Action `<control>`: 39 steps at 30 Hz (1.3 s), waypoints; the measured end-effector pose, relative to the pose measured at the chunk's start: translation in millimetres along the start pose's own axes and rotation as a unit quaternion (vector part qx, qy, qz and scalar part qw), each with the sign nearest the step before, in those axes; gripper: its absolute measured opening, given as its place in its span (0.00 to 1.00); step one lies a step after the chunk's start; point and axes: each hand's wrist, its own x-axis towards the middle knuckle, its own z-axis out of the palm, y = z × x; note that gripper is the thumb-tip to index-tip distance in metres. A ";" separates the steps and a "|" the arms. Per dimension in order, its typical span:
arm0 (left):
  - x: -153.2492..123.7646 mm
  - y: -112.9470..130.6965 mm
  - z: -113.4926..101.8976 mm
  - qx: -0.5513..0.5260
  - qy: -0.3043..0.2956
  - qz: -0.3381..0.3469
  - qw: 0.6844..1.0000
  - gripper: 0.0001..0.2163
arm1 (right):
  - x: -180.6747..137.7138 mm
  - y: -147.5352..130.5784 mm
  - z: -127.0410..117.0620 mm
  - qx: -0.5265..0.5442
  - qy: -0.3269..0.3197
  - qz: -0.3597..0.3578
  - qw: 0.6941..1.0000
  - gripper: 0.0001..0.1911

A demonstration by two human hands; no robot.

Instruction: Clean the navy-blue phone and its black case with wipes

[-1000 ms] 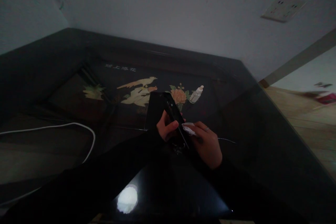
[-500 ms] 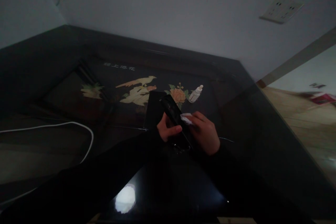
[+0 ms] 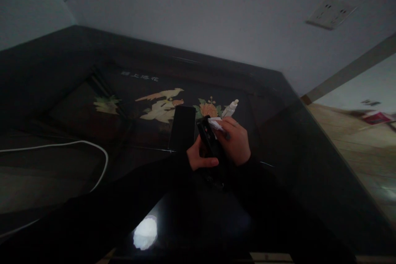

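Above a dark tabletop (image 3: pixel 287 144), you are gripping the black case (image 3: pixel 213 147) in your left hand (image 3: pixel 198 157) and pinching a white wipe (image 3: pixel 215 123) in your right hand (image 3: pixel 235 138), light strokes probably suiting the case's far end best.

2 hands (image 3: pixel 198 157) (image 3: pixel 236 140), 1 ph. case (image 3: pixel 213 145), 1 wipe (image 3: pixel 215 123), 1 btl (image 3: pixel 230 108).

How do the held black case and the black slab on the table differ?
The black case is tilted in the left hand; the black slab lies flat on the table. A white wipe in the right hand is at the case's upper end, but away from the slab. Both are dark and oblong.
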 end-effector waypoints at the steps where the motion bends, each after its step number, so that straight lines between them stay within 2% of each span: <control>1: 0.7 -0.5 -0.7 -0.005 0.014 -0.005 1.000 0.30 | -9.0 -0.7 -3.0 0.002 -0.013 0.004 1.000 0.12; 5: 5.3 -2.9 -3.7 -0.045 0.060 -0.018 0.997 0.33 | -50.0 -2.3 -18.7 0.014 -0.063 0.039 0.997 0.16; 7: 6.4 -2.7 -3.5 -0.050 0.060 -0.027 0.997 0.34 | -57.8 -2.0 -22.9 0.021 -0.068 0.046 0.996 0.16; 9: 5.6 -1.0 -1.7 -0.036 0.040 -0.035 0.998 0.35 | -51.4 -1.6 -21.5 0.018 -0.062 0.043 0.997 0.16; 13: 0.7 3.5 2.6 0.010 -0.017 -0.025 0.999 0.33 | -12.6 -0.8 -7.3 -0.011 -0.018 0.023 1.000 0.12; 17: -0.8 3.5 1.1 0.035 -0.029 -0.021 0.999 0.35 | 8.1 -0.4 1.7 -0.021 0.009 0.014 1.000 0.11; 22: 5.5 -7.9 -7.8 -0.006 0.062 0.002 0.998 0.32 | -31.7 -1.2 -10.9 -0.012 -0.057 0.029 0.998 0.15; 26: 7.4 -11.1 -7.5 -0.048 0.060 0.009 0.997 0.32 | -57.4 -1.0 -23.3 0.002 -0.090 0.056 0.994 0.17; 29: 3.9 -4.8 -2.2 -0.026 0.047 -0.010 0.999 0.32 | -45.4 -1.4 -20.5 0.005 -0.076 0.054 0.996 0.16; 35: -2.1 3.7 3.7 -0.005 0.006 -0.052 0.999 0.31 | 7.5 1.8 1.8 0.001 0.008 0.022 1.000 0.10; 39: -3.9 4.1 4.5 -0.022 0.020 -0.058 0.998 0.31 | 13.3 2.7 -0.8 0.054 0.025 0.036 0.998 0.08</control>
